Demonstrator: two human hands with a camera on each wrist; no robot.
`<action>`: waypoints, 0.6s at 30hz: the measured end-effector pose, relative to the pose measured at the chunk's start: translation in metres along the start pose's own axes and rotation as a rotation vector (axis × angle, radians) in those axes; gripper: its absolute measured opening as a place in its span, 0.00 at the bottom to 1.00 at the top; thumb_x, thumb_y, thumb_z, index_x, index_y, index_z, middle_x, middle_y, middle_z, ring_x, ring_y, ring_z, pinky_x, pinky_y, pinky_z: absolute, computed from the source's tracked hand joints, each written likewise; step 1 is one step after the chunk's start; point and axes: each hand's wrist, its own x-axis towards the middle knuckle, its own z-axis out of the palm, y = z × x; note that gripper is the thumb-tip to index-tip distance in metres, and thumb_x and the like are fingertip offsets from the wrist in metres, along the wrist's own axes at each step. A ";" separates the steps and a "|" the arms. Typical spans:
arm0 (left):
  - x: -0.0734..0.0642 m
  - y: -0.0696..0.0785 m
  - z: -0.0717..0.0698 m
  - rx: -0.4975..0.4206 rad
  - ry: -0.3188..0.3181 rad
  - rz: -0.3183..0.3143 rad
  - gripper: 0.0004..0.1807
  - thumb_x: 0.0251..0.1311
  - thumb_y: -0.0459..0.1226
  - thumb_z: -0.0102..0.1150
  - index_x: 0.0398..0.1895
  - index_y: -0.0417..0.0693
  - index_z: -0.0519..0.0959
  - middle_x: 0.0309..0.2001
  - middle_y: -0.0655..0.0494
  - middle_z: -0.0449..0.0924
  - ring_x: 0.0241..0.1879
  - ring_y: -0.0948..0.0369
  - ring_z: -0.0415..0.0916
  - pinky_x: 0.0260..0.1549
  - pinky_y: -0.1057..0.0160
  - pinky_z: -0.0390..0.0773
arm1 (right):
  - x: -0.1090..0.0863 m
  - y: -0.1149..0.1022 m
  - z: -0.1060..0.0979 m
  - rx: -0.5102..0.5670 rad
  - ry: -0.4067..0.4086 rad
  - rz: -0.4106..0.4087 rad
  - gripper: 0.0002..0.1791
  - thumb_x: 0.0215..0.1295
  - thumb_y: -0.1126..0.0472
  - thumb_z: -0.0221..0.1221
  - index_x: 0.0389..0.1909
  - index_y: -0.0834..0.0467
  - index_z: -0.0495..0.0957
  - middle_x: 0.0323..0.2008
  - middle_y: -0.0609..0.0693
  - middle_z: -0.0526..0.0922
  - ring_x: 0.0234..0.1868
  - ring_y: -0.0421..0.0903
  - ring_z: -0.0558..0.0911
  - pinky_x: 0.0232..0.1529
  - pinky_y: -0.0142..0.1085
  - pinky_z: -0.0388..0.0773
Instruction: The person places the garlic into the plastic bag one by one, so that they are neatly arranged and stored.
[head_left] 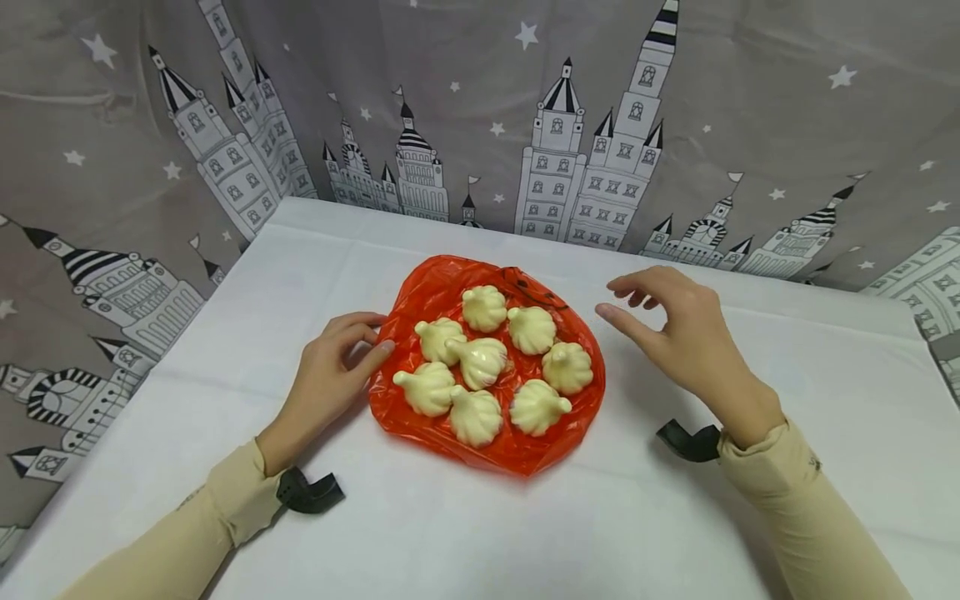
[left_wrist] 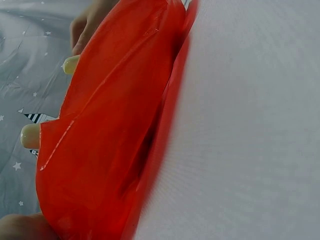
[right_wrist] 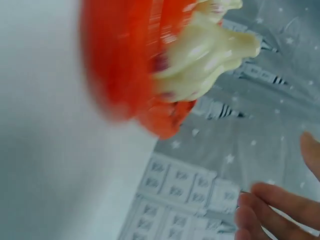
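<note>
A red plastic bag (head_left: 405, 300) lies spread on the white table, its edge rolled into a low rim. Several pale, glossy garlic bulbs (head_left: 483, 362) sit in it, one on top of the others near the middle. My left hand (head_left: 330, 367) pinches the bag's left edge between thumb and fingers. In the left wrist view the bag's side (left_wrist: 100, 140) hides most of the bulbs. To the right of the bag, my right hand (head_left: 675, 325) hovers apart from it with fingers loosely bent and nothing held. The right wrist view shows a garlic bulb (right_wrist: 200, 55) close up.
A white cloth (head_left: 450, 533) covers the table. Behind and to the left hangs a grey curtain (head_left: 465, 50) printed with castles and stars. Black wrist mounts (head_left: 307, 492) stick out from both sleeves.
</note>
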 end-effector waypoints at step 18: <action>0.000 0.003 0.000 -0.006 0.004 0.015 0.11 0.73 0.45 0.65 0.35 0.49 0.80 0.63 0.51 0.81 0.69 0.50 0.72 0.69 0.39 0.72 | -0.069 0.053 -0.023 -0.056 0.003 0.149 0.23 0.68 0.59 0.70 0.63 0.55 0.81 0.51 0.56 0.86 0.50 0.54 0.82 0.45 0.38 0.71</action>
